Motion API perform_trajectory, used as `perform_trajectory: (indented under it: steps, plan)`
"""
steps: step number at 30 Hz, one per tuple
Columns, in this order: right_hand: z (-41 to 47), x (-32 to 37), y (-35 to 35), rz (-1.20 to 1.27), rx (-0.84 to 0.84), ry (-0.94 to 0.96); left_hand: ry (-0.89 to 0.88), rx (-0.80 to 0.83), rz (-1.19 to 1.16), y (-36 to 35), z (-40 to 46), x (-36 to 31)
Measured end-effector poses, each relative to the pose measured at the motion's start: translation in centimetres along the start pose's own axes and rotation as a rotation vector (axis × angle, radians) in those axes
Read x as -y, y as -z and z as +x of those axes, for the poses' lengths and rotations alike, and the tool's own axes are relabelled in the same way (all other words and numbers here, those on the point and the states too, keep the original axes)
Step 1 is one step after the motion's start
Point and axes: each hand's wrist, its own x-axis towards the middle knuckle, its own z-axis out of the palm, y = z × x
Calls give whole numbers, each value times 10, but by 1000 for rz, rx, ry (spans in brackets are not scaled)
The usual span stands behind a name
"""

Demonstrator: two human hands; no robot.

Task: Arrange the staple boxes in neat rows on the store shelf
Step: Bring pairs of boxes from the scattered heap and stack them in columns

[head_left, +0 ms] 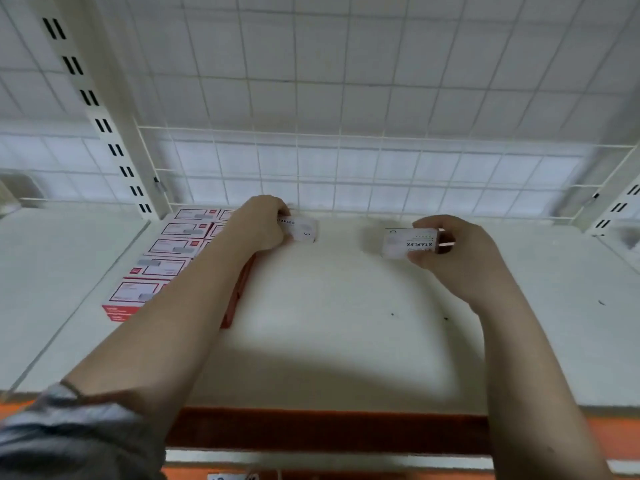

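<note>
At the far left of the white shelf [346, 306], red-and-white staple boxes [166, 258] are laid flat in rows running from near to far. Just right of them, a white staple box [301, 228] is gripped by the curled fingers of the left hand [259, 223], close to the wire grid back [346, 168]. Further right, a second white staple box [408, 242] is held above the shelf, pinched in the right hand [450, 251].

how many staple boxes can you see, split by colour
Red-and-white boxes in rows at the shelf's left: at least 7, some hidden by the forearm.
White boxes: 2, one in the left hand, one in the right hand.
Total: at least 9.
</note>
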Motion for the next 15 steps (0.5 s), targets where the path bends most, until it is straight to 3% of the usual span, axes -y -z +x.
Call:
perform_trajectory:
  steps: [6,15]
  plan:
    - [-11,1,-14,57,-15,-101,-79,70,157,-7,7,8]
    - [8,4,-28,153,83,-298,-153,93,-22,5,-6,8]
